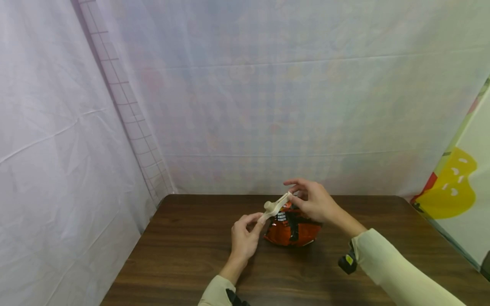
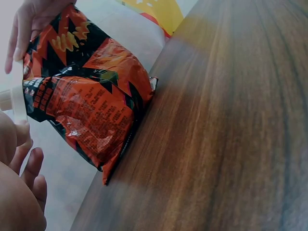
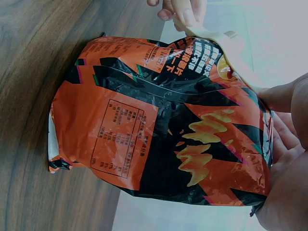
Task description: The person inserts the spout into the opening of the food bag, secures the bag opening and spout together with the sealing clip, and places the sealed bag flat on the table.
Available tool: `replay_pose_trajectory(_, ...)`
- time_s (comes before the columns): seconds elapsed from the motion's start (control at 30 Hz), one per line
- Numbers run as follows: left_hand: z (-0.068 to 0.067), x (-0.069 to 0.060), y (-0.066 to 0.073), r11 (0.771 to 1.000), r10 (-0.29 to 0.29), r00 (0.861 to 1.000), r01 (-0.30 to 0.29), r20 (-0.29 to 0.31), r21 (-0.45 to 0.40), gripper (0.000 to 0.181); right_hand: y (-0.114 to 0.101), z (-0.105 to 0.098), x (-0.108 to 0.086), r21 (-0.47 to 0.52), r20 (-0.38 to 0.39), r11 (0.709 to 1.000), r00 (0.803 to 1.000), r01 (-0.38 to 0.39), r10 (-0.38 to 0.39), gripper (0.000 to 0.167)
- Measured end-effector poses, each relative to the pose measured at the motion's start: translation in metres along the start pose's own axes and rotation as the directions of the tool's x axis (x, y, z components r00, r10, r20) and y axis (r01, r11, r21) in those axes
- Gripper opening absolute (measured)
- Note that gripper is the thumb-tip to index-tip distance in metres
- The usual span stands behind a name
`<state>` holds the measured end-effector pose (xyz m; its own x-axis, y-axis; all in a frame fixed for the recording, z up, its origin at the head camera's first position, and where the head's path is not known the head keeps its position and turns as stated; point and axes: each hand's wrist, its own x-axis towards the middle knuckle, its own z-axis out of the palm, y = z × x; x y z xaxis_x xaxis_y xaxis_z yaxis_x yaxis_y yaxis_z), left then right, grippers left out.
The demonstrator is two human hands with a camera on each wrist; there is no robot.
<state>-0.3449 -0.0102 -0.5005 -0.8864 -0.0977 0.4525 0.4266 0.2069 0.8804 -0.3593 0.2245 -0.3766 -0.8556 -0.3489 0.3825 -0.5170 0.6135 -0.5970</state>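
Note:
A cream-coloured bag clip (image 1: 273, 208) with a round knob lies along the top edge of an orange and black snack bag (image 1: 281, 234). My left hand (image 1: 243, 238) pinches the clip's near left end between thumb and fingers. At its far right end, my right hand (image 1: 315, 200) has the thumb on the clip, with fingers behind the bag top. The bag (image 2: 91, 101) stands upright, bottom edge on the table, in the left wrist view. Printed text and a yellow flame-like mark cover the bag (image 3: 130, 139) in the right wrist view. Whether the clip is fully fastened I cannot tell.
The dark brown wooden table (image 1: 183, 255) spreads under the bag. A pale patterned curtain (image 1: 268, 106) hangs behind it, and a white sheet (image 1: 49, 148) hangs at the left. On the right wall is a yellow printed shape (image 1: 445, 191).

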Motion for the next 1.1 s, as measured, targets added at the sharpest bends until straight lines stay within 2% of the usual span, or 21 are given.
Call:
replay_pose_trajectory(0.27, 0.0014, -0.0007, -0.0018, 0.999, 0.032, 0.999, -0.032, 0.002, 0.023, 0.013, -0.001, -0.0033, 0.0019, -0.007, 0.044, 1.0, 0.999, -0.008, 0.008, 0.035)
replay_pose_trajectory(0.5, 0.0016, -0.0031, -0.0029, 1.0, 0.007, 1.0, -0.007, 0.022, 0.007, 0.011, 0.0001, -0.0075, 0.0047, 0.019, 0.087, 0.999, 0.996, -0.027, 0.025, 0.032)
replay_pose_trajectory(0.77, 0.0008, -0.002, -0.005, 0.999, 0.045, 0.999, -0.045, 0.009, 0.003, 0.011, 0.0066, -0.0058, 0.0065, 0.037, 0.081, 0.999, 0.997, -0.015, 0.012, 0.023)
replay_pose_trajectory(1.1, 0.0016, -0.0051, -0.0065, 0.997, 0.031, 0.997, -0.026, 0.066, -0.069, 0.015, 0.0073, -0.006, 0.0058, 0.049, 0.075, 0.999, 0.997, -0.003, -0.001, 0.025)
